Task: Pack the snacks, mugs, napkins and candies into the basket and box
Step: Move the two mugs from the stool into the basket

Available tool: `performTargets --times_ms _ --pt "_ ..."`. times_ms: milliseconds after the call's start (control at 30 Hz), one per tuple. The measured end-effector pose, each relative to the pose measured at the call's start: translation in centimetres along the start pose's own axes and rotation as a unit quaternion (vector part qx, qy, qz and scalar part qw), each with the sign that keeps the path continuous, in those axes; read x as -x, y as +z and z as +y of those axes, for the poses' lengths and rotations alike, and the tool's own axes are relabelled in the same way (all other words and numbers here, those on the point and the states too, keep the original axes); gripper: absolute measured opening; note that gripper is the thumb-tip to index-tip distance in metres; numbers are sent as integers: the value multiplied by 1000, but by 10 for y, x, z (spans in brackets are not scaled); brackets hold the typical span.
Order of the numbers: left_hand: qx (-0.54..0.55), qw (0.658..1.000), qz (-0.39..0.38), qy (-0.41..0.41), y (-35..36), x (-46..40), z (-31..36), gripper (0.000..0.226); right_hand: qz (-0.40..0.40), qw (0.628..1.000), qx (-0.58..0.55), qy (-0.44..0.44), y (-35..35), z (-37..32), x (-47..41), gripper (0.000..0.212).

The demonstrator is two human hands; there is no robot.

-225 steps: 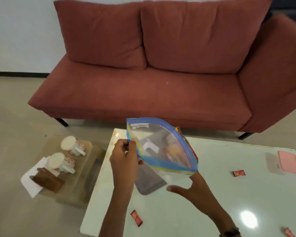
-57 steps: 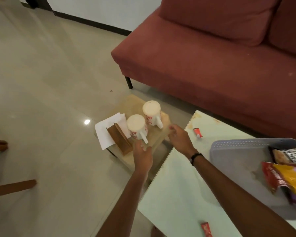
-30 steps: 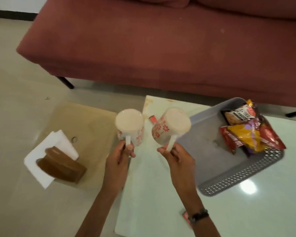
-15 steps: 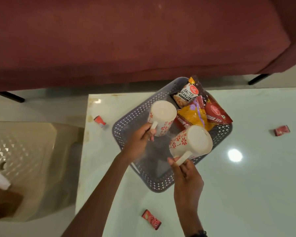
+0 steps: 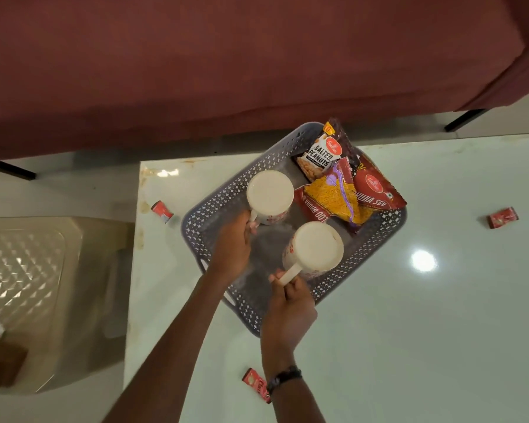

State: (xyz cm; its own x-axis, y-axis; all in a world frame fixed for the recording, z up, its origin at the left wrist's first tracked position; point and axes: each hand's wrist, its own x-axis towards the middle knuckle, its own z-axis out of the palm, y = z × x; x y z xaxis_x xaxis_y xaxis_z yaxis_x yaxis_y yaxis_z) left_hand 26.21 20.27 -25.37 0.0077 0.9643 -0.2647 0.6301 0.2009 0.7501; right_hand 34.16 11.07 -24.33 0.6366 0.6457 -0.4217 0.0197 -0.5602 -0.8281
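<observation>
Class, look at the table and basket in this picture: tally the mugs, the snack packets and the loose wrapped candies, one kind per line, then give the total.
Mugs: 2, far mug and near mug, both over the basket
Snack packets: at least 3 visible, overlapping in the basket, e.g. salted peanuts
Red candies on the table: 3
Total: 8

Grey perforated plastic basket [image 5: 214, 209]: far right corner beyond fingertips filled by red and yellow snack packets [image 5: 342, 190]. Two white floral mugs [image 5: 270, 196] block middle. Bare floor strip between hands open. Glossy white table [image 5: 409, 331] right of knuckles mostly free.
</observation>
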Motion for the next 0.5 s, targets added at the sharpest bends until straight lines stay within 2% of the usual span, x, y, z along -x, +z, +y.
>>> performTargets --times_ms 100,267,500 --pt "-10 1000 6 -2 0 2 0 15 20 1000 4 5 15 1 -7 12" --pt "-15 1000 5 -14 2 1 -3 15 -15 999 35 16 31 1 -16 9" --pt "-62 997 12 -35 5 3 0 15 -49 995 79 30 16 -5 -21 11"
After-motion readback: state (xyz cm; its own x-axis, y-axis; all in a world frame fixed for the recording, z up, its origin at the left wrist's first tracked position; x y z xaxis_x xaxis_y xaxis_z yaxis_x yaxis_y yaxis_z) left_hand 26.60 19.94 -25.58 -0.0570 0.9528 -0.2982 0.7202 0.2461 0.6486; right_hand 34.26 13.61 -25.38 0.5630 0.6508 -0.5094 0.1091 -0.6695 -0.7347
